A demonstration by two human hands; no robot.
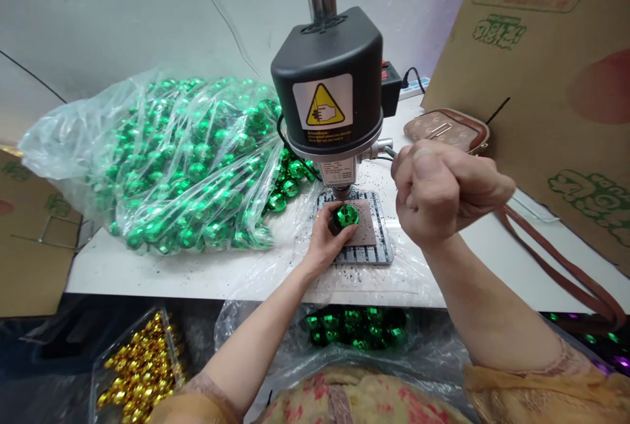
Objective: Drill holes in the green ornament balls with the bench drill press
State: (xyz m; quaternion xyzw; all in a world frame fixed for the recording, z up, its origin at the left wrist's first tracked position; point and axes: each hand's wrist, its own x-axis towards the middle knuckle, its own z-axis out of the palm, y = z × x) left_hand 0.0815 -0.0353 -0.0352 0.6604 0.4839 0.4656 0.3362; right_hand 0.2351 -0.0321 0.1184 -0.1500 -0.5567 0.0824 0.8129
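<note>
One left hand [322, 240] and one right hand [433, 191] at a black-housed drill press [327, 50]
The left hand grasps a shiny green faceted ball [348, 215] on a flat pinkish-brown board [367, 230], below the dark chuck [342, 192]; the right hand is clenched around the press's thin metal lever [389, 151]. Leftward, a clear plastic bag [59, 142] of green faceted balls [290, 188] lies on the white tabletop [162, 277].

green ball [348, 214], black drill housing [325, 56], yellow-and-black warning triangle [325, 107]
</note>
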